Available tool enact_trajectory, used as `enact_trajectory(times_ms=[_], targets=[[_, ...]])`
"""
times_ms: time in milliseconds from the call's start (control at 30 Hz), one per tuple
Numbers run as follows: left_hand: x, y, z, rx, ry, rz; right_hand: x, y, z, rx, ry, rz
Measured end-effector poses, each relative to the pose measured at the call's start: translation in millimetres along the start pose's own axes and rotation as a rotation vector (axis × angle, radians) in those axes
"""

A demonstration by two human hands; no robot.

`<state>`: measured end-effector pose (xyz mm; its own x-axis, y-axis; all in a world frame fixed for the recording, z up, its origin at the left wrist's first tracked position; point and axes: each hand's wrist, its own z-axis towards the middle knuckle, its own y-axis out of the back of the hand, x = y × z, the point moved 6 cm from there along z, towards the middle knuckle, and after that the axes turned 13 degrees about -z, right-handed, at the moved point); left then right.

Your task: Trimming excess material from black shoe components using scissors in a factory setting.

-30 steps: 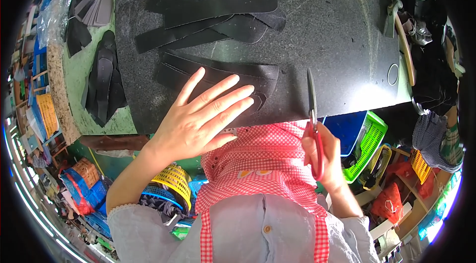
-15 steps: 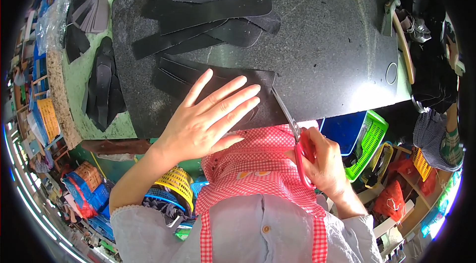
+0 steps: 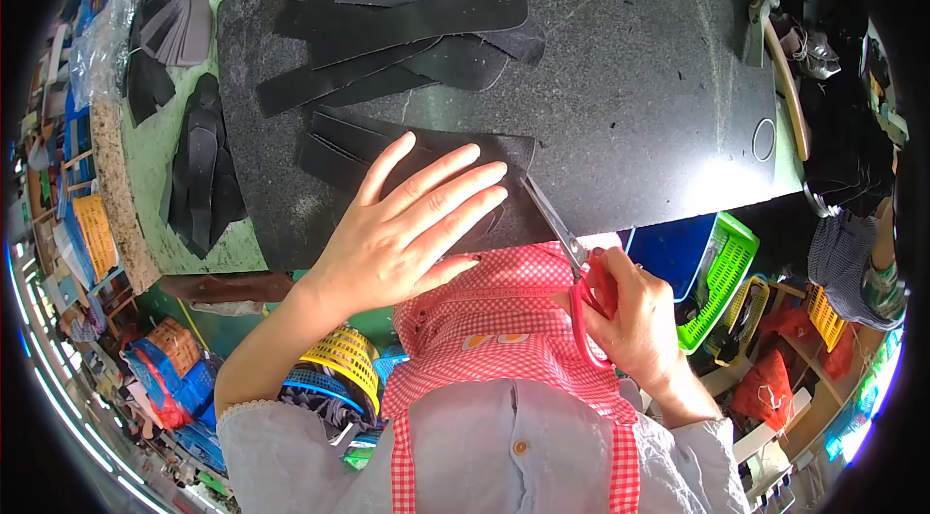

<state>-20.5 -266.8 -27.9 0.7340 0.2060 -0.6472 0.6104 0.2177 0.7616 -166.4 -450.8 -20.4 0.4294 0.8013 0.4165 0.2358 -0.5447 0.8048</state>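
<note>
My left hand [image 3: 407, 218] lies flat with its fingers spread, pressing down a dark piece of leather-like sheet [image 3: 513, 151] at the near edge of the work board. My right hand [image 3: 625, 311] grips a pair of scissors [image 3: 562, 233] by the red handles. Their blades reach up and left to the right edge of that dark piece, near my left fingertips; part of the piece is hidden under the hand. Beyond it, several black strips [image 3: 417, 25] overlap in a loose pile.
A dark stone-like board [image 3: 639, 107] covers the green table. A tied bundle of strips [image 3: 184, 20] and a black stack [image 3: 201, 165] sit at the left. A hammer [image 3: 775, 59] rests at the right. Below the edge are a green basket [image 3: 722, 281] and a yellow basket [image 3: 349, 359].
The scissors and my right hand have shifted very slightly left, with the blade tips a little lower along the piece's edge. My left hand stays in place.
</note>
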Motion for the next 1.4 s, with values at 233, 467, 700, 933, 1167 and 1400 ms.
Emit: enact_trajectory(times_ms=[233, 467, 700, 933, 1167, 1400], targets=[[-1, 1, 3, -0.016, -0.012, 0.026, 1, 0, -1, -0.041, 0.029, 0.006], [0, 0, 3, -0.018, -0.006, 0.022, -1, -5, 5, -0.013, 0.009, 0.024], [0, 1, 3, -0.031, -0.013, -0.007, 0, -13, 6, 0.059, -0.005, 0.18], [-1, 1, -5, -0.027, -0.051, -0.077, -23, -12, -3, 0.247, -0.215, 0.674], [-2, -3, -3, 0.071, 0.004, 0.093, -9, -10, -14, 0.275, -0.058, 0.391], [-4, -3, -4, 0.062, 0.02, 0.093, 6, -5, -15, 0.275, -0.064, 0.325]])
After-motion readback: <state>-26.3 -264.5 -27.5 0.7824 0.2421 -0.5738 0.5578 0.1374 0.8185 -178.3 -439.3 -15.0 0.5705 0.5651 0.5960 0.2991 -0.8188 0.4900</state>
